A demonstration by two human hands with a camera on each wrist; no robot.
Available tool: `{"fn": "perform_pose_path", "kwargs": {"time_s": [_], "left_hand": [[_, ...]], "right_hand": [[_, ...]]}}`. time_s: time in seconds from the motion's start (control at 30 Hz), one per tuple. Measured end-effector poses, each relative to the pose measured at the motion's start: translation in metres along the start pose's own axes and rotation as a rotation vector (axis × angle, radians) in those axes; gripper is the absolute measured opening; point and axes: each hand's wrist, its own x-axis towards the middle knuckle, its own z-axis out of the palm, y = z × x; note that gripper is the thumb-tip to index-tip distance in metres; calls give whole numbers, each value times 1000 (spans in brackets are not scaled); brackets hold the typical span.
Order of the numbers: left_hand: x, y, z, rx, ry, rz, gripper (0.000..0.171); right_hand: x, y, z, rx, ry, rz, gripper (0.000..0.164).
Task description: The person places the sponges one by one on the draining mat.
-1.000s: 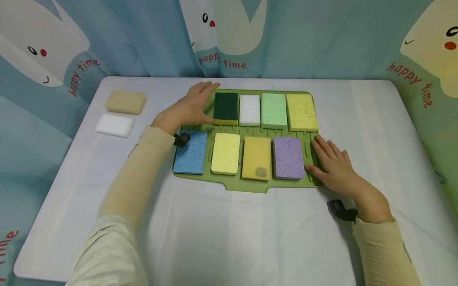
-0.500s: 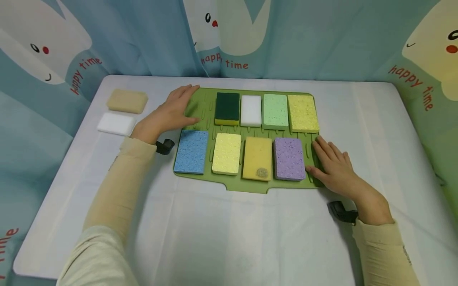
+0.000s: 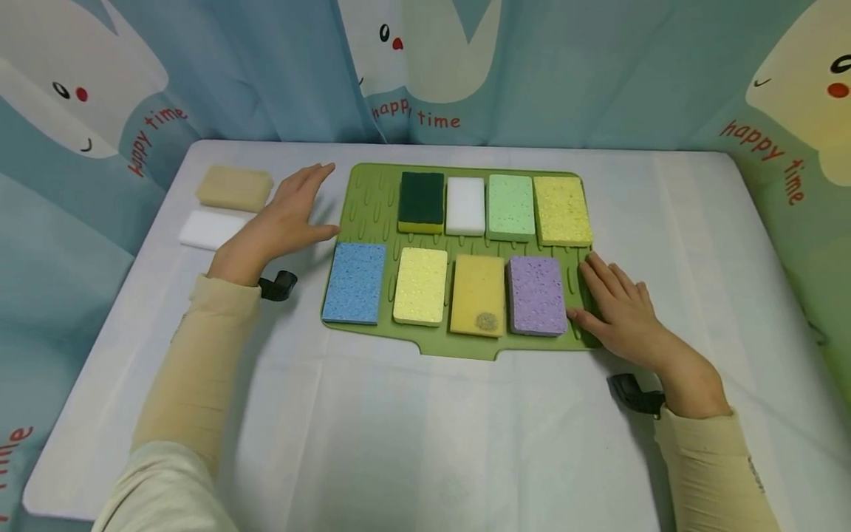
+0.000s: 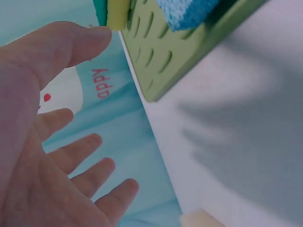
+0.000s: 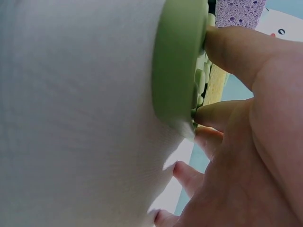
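Note:
My left hand (image 3: 275,222) is raised over the table between the green ridged mat (image 3: 459,346) and two blocks, its fingers spread and holding nothing. Those blocks are a beige sponge (image 3: 234,188) and a white sponge (image 3: 211,228), the latter partly hidden by the hand. My right hand (image 3: 621,314) rests on the mat's right edge; its thumb lies close to the purple sponge (image 3: 535,295). Along the mat's front row also lie a blue sponge (image 3: 354,284), a pale yellow sponge (image 3: 420,286) and a yellow sponge (image 3: 477,292) with a grey spot.
In the back row stand a dark-green-topped scouring sponge (image 3: 421,199), a white sponge (image 3: 465,206), a mint sponge (image 3: 510,207) and a speckled yellow sponge (image 3: 562,211). Bare ridges of the mat show at its back left. A printed curtain (image 3: 565,74) hangs behind the white table (image 3: 399,436).
My left hand has moved left from beside the dark green scouring sponge, off the mat, toward the beige and white sponges. My right hand has stayed on the mat's edge.

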Motion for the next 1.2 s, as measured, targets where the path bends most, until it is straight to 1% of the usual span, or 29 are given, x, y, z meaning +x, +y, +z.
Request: {"fn": "perform_pose_path", "kwargs": {"time_s": [0.37,0.57,0.77,0.97,1.2], "left_hand": [[-21,-16,-6,-19,39,-43,93],[-31,-23,-9,-20,56,-83,93],[-38,-31,-9,-30,56,-113,94],[-46,-43,-11,-24,72,-132,93],[-53,-58,-13,-19,111,-180,90]], "right_hand": [[0,-1,1,-8,10,2,81],[-1,-1,0,-2,11,-1,81],[-2,0,0,0,21,-10,80],[-1,0,1,-3,22,-11,81],[-1,0,1,-8,16,-4,81]]}}
